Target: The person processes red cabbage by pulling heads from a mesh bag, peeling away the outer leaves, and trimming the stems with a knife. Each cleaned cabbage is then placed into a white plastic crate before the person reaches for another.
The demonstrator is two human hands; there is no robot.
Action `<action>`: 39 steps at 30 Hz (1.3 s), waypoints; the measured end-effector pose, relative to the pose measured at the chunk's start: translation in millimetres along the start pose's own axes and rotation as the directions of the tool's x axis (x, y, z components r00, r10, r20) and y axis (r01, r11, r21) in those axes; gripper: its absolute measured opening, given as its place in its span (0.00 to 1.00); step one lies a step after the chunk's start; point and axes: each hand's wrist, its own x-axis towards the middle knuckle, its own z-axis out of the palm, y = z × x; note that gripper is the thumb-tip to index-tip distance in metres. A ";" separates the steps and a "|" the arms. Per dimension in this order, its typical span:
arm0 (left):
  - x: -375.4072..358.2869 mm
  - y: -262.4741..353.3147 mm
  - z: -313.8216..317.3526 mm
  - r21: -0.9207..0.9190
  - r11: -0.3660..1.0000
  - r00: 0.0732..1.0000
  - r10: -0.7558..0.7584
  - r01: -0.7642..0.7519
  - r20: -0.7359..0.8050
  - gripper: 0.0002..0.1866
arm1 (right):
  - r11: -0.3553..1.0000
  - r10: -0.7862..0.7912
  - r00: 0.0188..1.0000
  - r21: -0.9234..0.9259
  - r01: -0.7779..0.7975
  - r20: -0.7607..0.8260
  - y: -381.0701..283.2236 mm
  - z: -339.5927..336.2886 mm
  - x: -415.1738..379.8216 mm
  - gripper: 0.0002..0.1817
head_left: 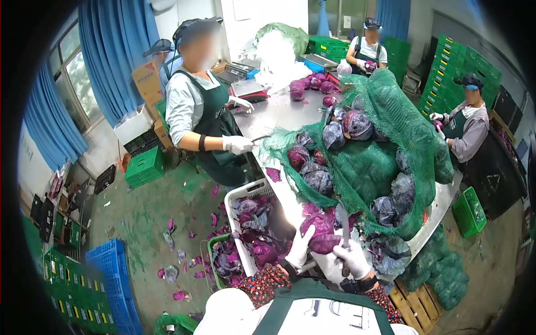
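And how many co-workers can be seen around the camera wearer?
4: one co-worker at the left of the table, a second person partly hidden behind them, a third person at the back, and a fourth person at the right. More could be hidden.

A round, purple cabbage (321, 235) is at the metal worktop's (286, 113) near edge. Just beside it, a slim metal knife (345, 228) points its blade toward the far edge.

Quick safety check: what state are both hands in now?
Left hand: holding a red cabbage by its side.
Right hand: closed around a knife.
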 end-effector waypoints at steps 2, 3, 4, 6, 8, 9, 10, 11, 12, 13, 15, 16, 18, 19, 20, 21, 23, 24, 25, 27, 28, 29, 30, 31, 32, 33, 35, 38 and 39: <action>5.2 -5.7 -7.3 -0.011 1.000 1.000 -0.027 0.027 -0.010 0.31 | 1.000 -0.014 0.995 -0.016 0.015 0.095 -10.6 14.0 -8.2 0.07; -12.6 19.7 16.0 -0.061 0.985 0.984 -0.167 0.164 -0.062 0.32 | 0.996 0.007 0.988 -0.086 0.006 0.152 -21.5 18.1 -14.2 0.07; -8.0 6.7 -3.2 -0.280 0.899 0.922 -0.376 0.337 -0.096 0.32 | 0.988 0.033 0.977 -0.154 0.000 0.209 -29.7 20.2 -18.8 0.07; -31.4 39.4 34.9 -0.177 0.918 0.925 -0.372 0.354 -0.079 0.33 | 0.987 0.020 0.970 -0.161 0.021 0.243 -22.3 18.8 -19.6 0.07; -31.5 41.0 30.5 0.218 0.974 0.996 -0.078 0.068 0.040 0.35 | 0.997 0.047 0.976 -0.071 -0.032 0.215 -25.6 15.2 -21.5 0.07; -19.8 36.4 15.7 -0.038 0.991 0.990 -0.125 0.128 0.070 0.34 | 1.000 0.009 0.980 0.023 -0.014 0.200 -23.1 13.0 -20.5 0.07; -8.2 31.9 1.0 -0.308 0.931 0.980 -0.172 0.195 0.100 0.32 | 0.999 -0.014 0.983 0.047 0.005 0.184 -21.8 10.3 -18.1 0.07; 3.4 27.3 -13.7 -0.534 0.807 0.967 -0.218 0.253 0.129 0.31 | 0.999 -0.012 0.989 0.047 0.005 0.148 -19.5 8.5 -16.1 0.07; 2.1 39.1 -4.4 -0.547 0.816 0.981 -0.144 0.190 0.128 0.29 | 0.999 -0.008 0.994 0.048 0.003 0.112 -16.6 7.2 -13.9 0.07; 3.7 44.7 -4.2 -0.466 0.870 0.987 -0.129 0.160 0.099 0.30 | 0.999 -0.036 0.997 0.018 0.035 0.065 -12.0 5.7 -9.9 0.08; 2.2 63.2 4.6 -0.372 0.917 0.989 -0.125 0.146 0.081 0.33 | 0.998 -0.057 0.998 -0.028 0.057 0.002 0.8 4.3 2.5 0.09; -0.4 73.3 14.2 -0.362 0.917 0.985 -0.143 0.167 0.092 0.34 | 0.995 -0.096 0.994 -0.043 0.094 -0.045 6.5 4.1 8.6 0.09; 3.3 82.7 26.5 -0.284 0.950 0.991 -0.116 0.129 0.063 0.38 | 0.985 -0.054 0.992 -0.168 0.034 -0.111 2.1 6.2 15.1 0.17; 1.3 88.9 36.7 -0.267 0.957 0.992 -0.093 0.111 0.081 0.38 | 0.974 -0.156 0.980 -0.184 0.131 -0.127 2.9 8.3 18.1 0.21; 0.3 91.1 43.0 -0.252 0.963 0.992 -0.075 0.099 0.101 0.38 | 0.949 -0.247 0.959 -0.238 0.209 -0.140 8.5 7.5 22.9 0.24; 0.6 91.1 43.1 -0.261 0.959 0.990 -0.081 0.109 0.116 0.38 | 0.913 -0.336 0.930 -0.295 0.281 -0.152 14.3 6.6 27.9 0.27; -0.2 89.0 52.0 -0.280 0.956 0.991 -0.057 0.088 0.118 0.37 | 0.962 -0.259 0.955 -0.128 0.241 -0.146 1.4 5.3 24.0 0.29; 1.2 83.0 52.3 -0.230 0.972 0.990 -0.023 0.055 0.140 0.36 | 0.976 -0.213 0.967 0.006 0.216 -0.143 -12.2 6.8 19.5 0.30; 2.4 79.1 49.5 -0.298 0.946 0.975 -0.064 0.127 0.212 0.36 | 0.968 -0.192 0.973 0.141 0.210 -0.132 -23.1 10.9 13.9 0.32; 7.1 66.9 49.6 -0.324 0.930 0.957 -0.081 0.174 0.279 0.37 | 0.930 -0.181 0.977 0.304 0.208 -0.117 -42.4 17.0 7.0 0.35; 10.0 56.9 44.4 -0.121 0.985 0.958 -0.086 0.123 0.274 0.39 | 0.927 -0.158 0.983 0.328 0.180 -0.093 -50.4 19.3 0.6 0.36; 10.3 48.0 43.5 0.025 0.995 0.961 -0.095 0.092 0.258 0.38 | 0.907 -0.169 0.977 0.368 0.207 -0.133 -43.8 20.6 6.0 0.36; 11.3 43.3 42.4 0.179 0.982 0.967 -0.100 0.058 0.235 0.37 | 0.869 -0.137 0.981 0.460 0.185 -0.136 -34.8 14.5 7.3 0.37; 15.6 43.2 40.3 0.313 0.948 0.965 -0.032 -0.053 0.259 0.38 | 0.873 -0.140 0.976 0.445 0.202 -0.169 -22.0 6.1 10.6 0.37; 1.7 53.9 64.7 0.395 0.918 0.996 -0.006 -0.031 0.093 0.43 | 0.875 -0.140 0.969 0.433 0.216 -0.201 -14.1 -0.2 12.7 0.37; 1.5 51.3 65.3 0.448 0.887 0.985 0.036 -0.110 0.171 0.47 | 0.898 -0.139 0.953 0.371 0.236 -0.269 -14.4 -0.9 9.6 0.38; 1.7 40.8 63.6 0.499 0.849 0.952 0.018 -0.175 0.305 0.60 | 0.948 -0.156 0.942 0.222 0.226 -0.297 -12.2 -3.1 3.7 0.38; 0.0 32.4 66.4 0.561 0.810 0.967 0.030 -0.172 0.254 0.56 | 0.974 -0.135 0.942 0.132 0.183 -0.308 -6.8 -8.7 -8.1 0.38; 0.1 32.0 66.7 0.566 0.808 0.967 0.017 -0.163 0.255 0.56 | 0.981 -0.176 0.935 0.029 0.194 -0.307 -2.5 -11.2 -9.3 0.38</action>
